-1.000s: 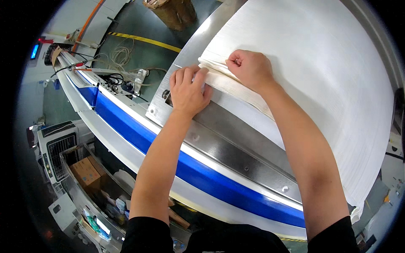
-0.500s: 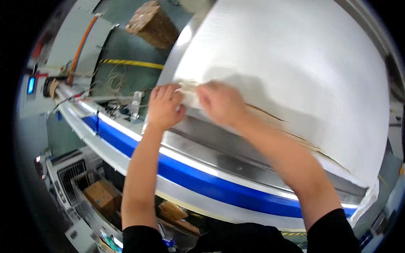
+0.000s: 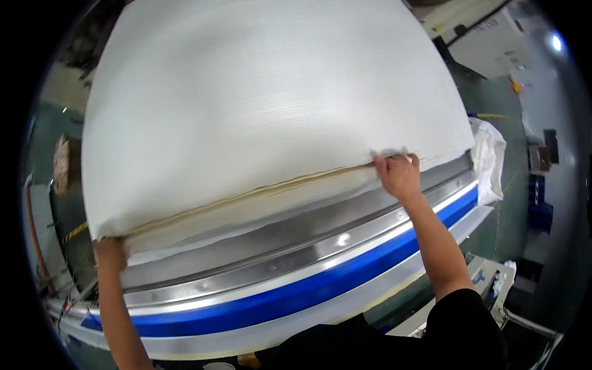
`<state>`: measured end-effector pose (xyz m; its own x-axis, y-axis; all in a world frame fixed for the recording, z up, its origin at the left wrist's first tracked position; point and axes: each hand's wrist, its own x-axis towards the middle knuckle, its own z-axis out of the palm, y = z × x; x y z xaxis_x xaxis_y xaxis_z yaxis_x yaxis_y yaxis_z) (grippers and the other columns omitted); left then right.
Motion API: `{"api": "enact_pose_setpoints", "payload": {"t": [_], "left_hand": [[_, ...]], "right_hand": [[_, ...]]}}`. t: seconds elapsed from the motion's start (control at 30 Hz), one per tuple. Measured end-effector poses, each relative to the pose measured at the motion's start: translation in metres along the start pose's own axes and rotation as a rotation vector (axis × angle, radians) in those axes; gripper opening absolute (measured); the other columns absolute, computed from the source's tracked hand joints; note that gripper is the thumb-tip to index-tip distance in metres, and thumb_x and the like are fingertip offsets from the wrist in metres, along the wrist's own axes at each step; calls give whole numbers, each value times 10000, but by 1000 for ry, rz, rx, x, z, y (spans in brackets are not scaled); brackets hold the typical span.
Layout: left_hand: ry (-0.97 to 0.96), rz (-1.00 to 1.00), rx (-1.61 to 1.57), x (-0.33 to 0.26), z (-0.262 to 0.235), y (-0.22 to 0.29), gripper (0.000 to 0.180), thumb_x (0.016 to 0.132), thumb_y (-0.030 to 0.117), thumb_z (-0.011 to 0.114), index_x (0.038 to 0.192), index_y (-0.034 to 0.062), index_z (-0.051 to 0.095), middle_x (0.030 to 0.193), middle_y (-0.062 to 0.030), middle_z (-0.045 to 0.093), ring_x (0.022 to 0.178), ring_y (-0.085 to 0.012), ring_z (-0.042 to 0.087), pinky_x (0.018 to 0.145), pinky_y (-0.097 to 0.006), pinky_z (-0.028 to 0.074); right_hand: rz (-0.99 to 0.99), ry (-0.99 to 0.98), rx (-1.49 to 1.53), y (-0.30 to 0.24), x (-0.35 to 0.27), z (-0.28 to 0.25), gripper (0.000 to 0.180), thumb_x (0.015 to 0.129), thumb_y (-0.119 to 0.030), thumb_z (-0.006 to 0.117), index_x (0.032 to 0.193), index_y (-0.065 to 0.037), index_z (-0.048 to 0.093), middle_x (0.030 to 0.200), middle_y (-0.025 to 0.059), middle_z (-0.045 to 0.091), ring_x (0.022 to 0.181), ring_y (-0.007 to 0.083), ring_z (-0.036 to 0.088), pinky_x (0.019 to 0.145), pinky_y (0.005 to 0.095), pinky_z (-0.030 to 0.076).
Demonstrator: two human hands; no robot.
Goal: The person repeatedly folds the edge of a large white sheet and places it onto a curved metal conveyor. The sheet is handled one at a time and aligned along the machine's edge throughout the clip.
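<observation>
A broad layered stack of white fabric (image 3: 265, 105) covers the table. Along its near side the top layer's edge runs between my hands, and cream-coloured lower layers show under it. My left hand (image 3: 111, 254) is closed on the near left corner of the fabric, its fingers partly hidden and blurred. Farther right, my right hand (image 3: 399, 176) pinches the same near edge, fingers curled over the cloth and knuckles up.
A bare metal strip (image 3: 308, 250) and a blue band (image 3: 265, 319) run along the table's near edge. White cloth (image 3: 490, 161) hangs at the right end. Left of the table, a brown wrapped bundle (image 3: 65, 163) stands on the floor.
My view has swung to the right along the table. My hands, close together at the left corner before, are now wide apart, the right one moved rightward along the fabric edge.
</observation>
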<state>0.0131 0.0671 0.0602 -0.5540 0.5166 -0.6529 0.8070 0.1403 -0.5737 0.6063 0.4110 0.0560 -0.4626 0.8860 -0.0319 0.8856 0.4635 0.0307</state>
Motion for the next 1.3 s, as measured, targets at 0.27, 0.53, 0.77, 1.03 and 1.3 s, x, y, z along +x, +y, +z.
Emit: {"api": "enact_pose_setpoints", "payload": {"t": [0.27,0.53,0.77,1.03,1.3], "left_hand": [[92,-213,-224,30,65,-33,294,857,38,484,1109,85,628,1120,-93,610,1062,-282,555,968,-388,386],[177,-85,-170,44,143,-64,344,890,135,418,1199,39,534,1166,-161,564,1144,-293,486,1083,-440,251],[34,-162,-212,27,108,-50,322,864,154,503,1175,92,554,1215,-85,554,1191,-234,469,1070,-405,291],[226,-119,-191,-35,31,-46,390,802,100,545,1187,156,574,1159,-56,614,1118,-239,546,1081,-482,267],[81,-34,-257,-138,24,-84,379,770,55,558,1136,146,597,1127,-86,635,1061,-285,576,1067,-521,261]], "right_hand": [[161,-150,-95,236,31,9,567,971,-418,318,717,-60,679,790,118,671,871,295,623,1077,468,245],[263,-498,-224,390,43,1,337,866,-277,425,1014,-79,654,1044,160,649,1004,310,605,927,417,429],[261,-463,-434,402,40,18,252,824,-138,481,952,-115,697,926,137,674,890,312,632,848,408,466],[48,-323,-394,418,23,-53,381,746,-6,549,1094,-127,647,1044,131,656,968,343,604,878,418,460],[150,-445,-302,465,-33,-121,393,729,-27,580,1106,-114,648,1002,191,651,936,354,614,821,413,471]]}}
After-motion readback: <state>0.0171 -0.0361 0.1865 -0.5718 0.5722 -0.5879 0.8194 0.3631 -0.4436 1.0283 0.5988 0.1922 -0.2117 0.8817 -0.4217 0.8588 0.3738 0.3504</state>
